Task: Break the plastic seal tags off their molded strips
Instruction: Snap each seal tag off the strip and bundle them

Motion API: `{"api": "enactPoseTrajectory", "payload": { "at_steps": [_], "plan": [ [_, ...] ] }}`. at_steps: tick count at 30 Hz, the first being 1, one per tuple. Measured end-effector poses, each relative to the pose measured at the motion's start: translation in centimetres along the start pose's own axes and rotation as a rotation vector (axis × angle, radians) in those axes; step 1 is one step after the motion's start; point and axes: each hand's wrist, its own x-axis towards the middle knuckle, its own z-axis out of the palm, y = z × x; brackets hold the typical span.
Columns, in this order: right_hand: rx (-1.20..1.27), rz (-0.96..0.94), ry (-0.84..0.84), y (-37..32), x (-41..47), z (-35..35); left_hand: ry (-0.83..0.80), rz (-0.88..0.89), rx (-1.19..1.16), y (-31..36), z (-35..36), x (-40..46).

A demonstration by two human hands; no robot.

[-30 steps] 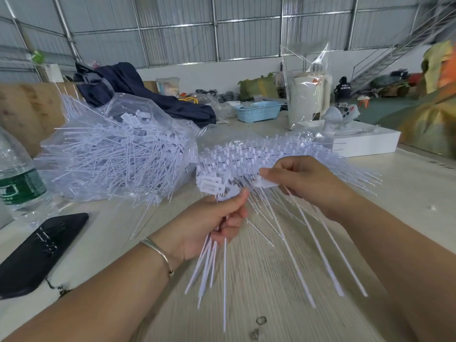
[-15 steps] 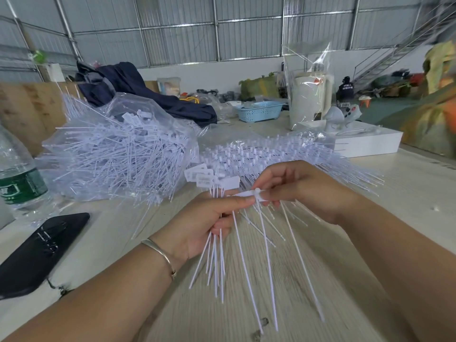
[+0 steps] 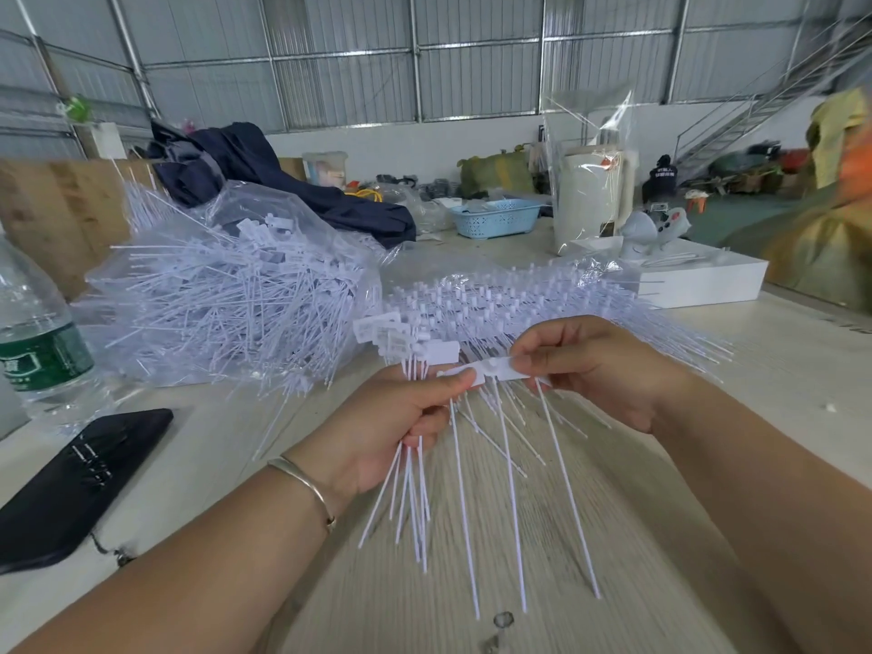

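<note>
A white molded strip (image 3: 493, 371) with three long seal tails hanging from it is held level above the table. My right hand (image 3: 599, 370) pinches its right end and the thumb of my left hand (image 3: 401, 417) presses on its left end. In the same left hand I grip a bundle of broken-off seal tags (image 3: 406, 339), flat heads up and thin tails pointing down past the palm. Behind the hands lies a pile of unbroken strips (image 3: 509, 299). A clear bag of loose tags (image 3: 226, 290) bulges at the left.
A water bottle (image 3: 37, 342) and a black phone (image 3: 71, 483) sit at the left edge. A white box (image 3: 698, 280), a blue basket (image 3: 495, 219) and dark cloth (image 3: 264, 177) lie further back. Small plastic bits (image 3: 502, 620) rest on the wooden table near me.
My right hand lifted a strip out of the pile and brought it to my left thumb. The strip now lies level between both hands, with its tails swung down towards me.
</note>
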Motion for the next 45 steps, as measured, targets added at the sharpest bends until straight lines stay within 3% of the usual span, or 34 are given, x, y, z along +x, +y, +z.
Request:
{"api": "enactPoseTrajectory", "payload": {
  "at_steps": [5,10,13,16,20,26,33,37,42,45],
  "plan": [
    [0.055,-0.037,-0.045,0.3,-0.1,0.4,-0.166,-0.045,-0.185,-0.1,0.3,-0.3],
    [0.287,-0.103,-0.206,0.3,0.0,1.2,-0.351,-0.053,-0.102,-0.1,0.9,-1.0],
    [0.315,-0.035,-0.280,0.3,-0.2,1.6,-0.358,-0.037,-0.179,-0.1,0.9,-1.0],
    [0.268,-0.024,-0.227,0.1,-0.4,1.6,-0.360,-0.042,-0.289,0.1,0.3,-0.8],
    [0.218,-0.058,-0.142,-0.1,-0.4,1.5,-0.323,-0.049,-0.301,0.0,-0.2,-0.6],
    [0.102,-0.082,-0.206,0.5,-0.2,2.2,-0.418,-0.040,-0.198,-0.2,-0.1,-0.7],
    [0.110,-0.096,-0.209,0.5,-0.1,3.0,-0.359,-0.080,-0.198,-0.4,0.4,-0.4],
    [0.184,-0.074,-0.145,0.0,-0.2,3.0,-0.235,-0.032,-0.241,0.0,0.6,-0.1],
    [0.088,-0.080,0.019,-0.7,-0.2,2.4,-0.028,0.004,-0.325,0.4,-0.1,0.1],
    [0.034,-0.099,0.053,-0.5,-0.3,2.3,0.052,0.011,-0.225,0.1,0.1,0.3]
  ]
}}
